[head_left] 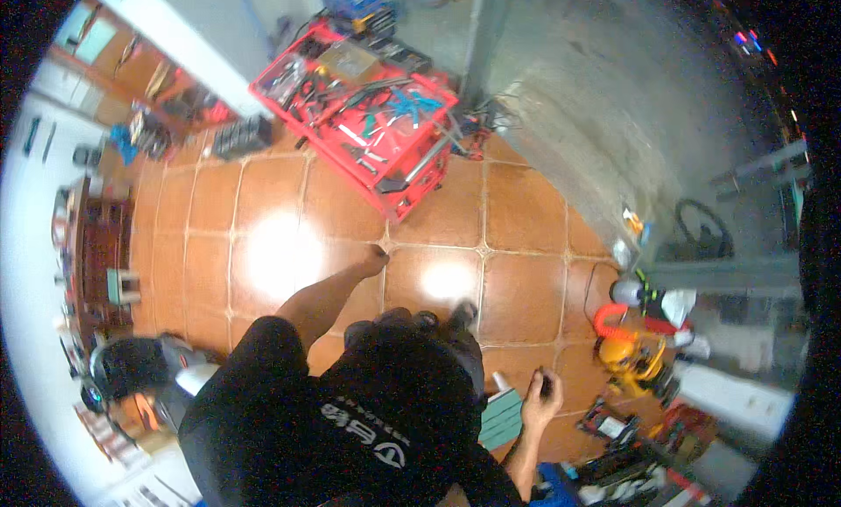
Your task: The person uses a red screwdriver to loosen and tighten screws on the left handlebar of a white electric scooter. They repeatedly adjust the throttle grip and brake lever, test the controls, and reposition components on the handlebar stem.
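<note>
My left hand [375, 260] is stretched forward over the tiled floor, below the near corner of a red tool cart [394, 211] and apart from it. It is small and blurred, so its fingers cannot be read. Tools lie strewn in the cart's top, among them blue-handled ones [413, 106]. Off to the right, my right hand [541, 402] is raised with curled fingers around a small dark object [547, 385], its kind unclear. Beside that hand is a pale green, striped flat-topped thing [501, 417], partly hidden by my body.
Orange tiles [526, 288] cover the floor. At right stand a yellow machine [620, 354] and a coiled red hose [606, 319]. A dark crate [243, 137] sits left of the cart. Brown wooden furniture [101, 244] lines the left wall; a glass partition [578, 95] rises beyond.
</note>
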### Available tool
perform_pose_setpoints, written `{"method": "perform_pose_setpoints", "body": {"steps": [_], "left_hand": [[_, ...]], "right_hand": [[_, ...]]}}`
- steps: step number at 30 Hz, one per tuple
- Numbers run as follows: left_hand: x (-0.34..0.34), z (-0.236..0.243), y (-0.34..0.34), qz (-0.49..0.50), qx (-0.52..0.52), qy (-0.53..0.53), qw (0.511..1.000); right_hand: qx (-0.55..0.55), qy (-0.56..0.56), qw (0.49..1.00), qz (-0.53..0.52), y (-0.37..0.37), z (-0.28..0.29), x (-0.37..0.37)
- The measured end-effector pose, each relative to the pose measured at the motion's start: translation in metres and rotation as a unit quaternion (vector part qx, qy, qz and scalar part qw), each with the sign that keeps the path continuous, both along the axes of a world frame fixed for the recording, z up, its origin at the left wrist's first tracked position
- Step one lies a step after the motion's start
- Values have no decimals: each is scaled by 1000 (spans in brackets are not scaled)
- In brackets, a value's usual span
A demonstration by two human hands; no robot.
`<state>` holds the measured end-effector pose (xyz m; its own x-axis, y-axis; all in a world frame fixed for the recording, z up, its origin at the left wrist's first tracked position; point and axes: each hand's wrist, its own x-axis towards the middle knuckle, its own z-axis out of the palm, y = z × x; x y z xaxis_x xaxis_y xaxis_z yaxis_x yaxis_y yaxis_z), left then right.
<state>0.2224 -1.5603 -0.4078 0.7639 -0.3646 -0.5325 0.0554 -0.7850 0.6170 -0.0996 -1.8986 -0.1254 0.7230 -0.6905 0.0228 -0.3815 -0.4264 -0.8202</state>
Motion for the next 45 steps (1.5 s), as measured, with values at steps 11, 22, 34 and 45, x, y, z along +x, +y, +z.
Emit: {"method": "perform_pose_setpoints", "body": {"steps": [11, 22, 34, 45], "left_hand": [[-39, 41, 42, 586, -111, 216, 773], [0, 76, 52, 753, -166, 87, 631], [-27, 34, 299, 693, -122, 255, 663], [82, 53, 427, 701, -186, 222, 652]], "right_hand": [[69, 110, 926, 354, -41, -62, 424], [118, 136, 795, 580, 136, -104, 656], [-53, 34, 848, 526, 325, -137, 700], [-226, 9, 820, 525, 372, -120, 715]]}}
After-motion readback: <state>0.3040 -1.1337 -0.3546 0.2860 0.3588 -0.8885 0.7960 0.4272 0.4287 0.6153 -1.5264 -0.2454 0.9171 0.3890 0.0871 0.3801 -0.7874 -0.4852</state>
